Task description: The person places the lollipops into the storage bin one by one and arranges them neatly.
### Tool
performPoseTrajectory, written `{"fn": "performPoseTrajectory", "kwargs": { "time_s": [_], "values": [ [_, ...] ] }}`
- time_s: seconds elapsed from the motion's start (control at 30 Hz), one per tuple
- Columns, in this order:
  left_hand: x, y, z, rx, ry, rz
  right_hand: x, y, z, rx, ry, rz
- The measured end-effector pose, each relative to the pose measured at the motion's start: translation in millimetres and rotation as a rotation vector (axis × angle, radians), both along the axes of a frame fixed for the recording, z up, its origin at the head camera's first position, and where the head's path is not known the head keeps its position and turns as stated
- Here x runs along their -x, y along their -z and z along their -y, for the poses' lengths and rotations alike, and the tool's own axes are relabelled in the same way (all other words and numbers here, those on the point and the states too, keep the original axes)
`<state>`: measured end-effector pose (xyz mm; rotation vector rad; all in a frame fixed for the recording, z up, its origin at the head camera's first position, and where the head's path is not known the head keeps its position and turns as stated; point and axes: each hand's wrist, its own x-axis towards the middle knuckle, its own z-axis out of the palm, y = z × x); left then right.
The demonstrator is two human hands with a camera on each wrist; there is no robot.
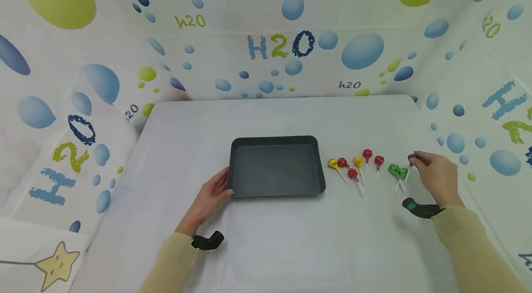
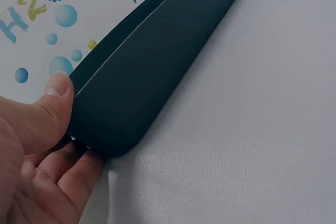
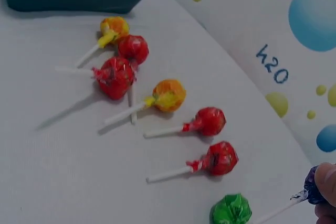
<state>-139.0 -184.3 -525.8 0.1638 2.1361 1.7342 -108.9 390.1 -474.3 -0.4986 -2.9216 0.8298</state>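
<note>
A dark grey baking tray (image 1: 276,170) lies on the white table, its inside bare. My left hand (image 1: 211,194) grips its near left corner, thumb on the rim and fingers curled beneath, as the left wrist view shows. On the right, my right hand (image 1: 436,175) pinches a purple-wrapped lollipop (image 3: 311,186) by its head, the white stick slanting down. Beside it lie green lollipops (image 1: 394,170). Between these and the tray are several red lollipops (image 1: 379,160) and yellow ones (image 1: 333,164), sticks mostly toward me.
A white cloth covers the table (image 1: 291,242). Behind and at the sides hangs a white sheet (image 1: 232,57) printed with blue and green drops. Each wrist carries a black strap mount (image 1: 421,209).
</note>
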Motion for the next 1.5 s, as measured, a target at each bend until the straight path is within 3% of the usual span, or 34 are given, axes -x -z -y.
{"fn": "performPoseTrajectory", "kwargs": {
  "time_s": [0.4,0.77,1.27,1.5],
  "values": [
    [-1.2,-1.8,0.2,-0.018,-0.003,-0.004,50.7,-25.2,76.8,0.095,-0.141,-0.014],
    [0.0,2.6,1.3,-0.001,-0.004,-0.009,90.2,-24.1,166.6,0.135,-0.304,-0.055],
    [-1.7,-1.4,0.1,0.0,-0.002,-0.013,116.2,-9.0,254.2,0.123,-0.435,-0.124],
    [-3.5,-2.2,0.5,0.013,-0.009,-0.003,121.3,0.6,291.4,0.145,-0.478,-0.092]
  ]
}}
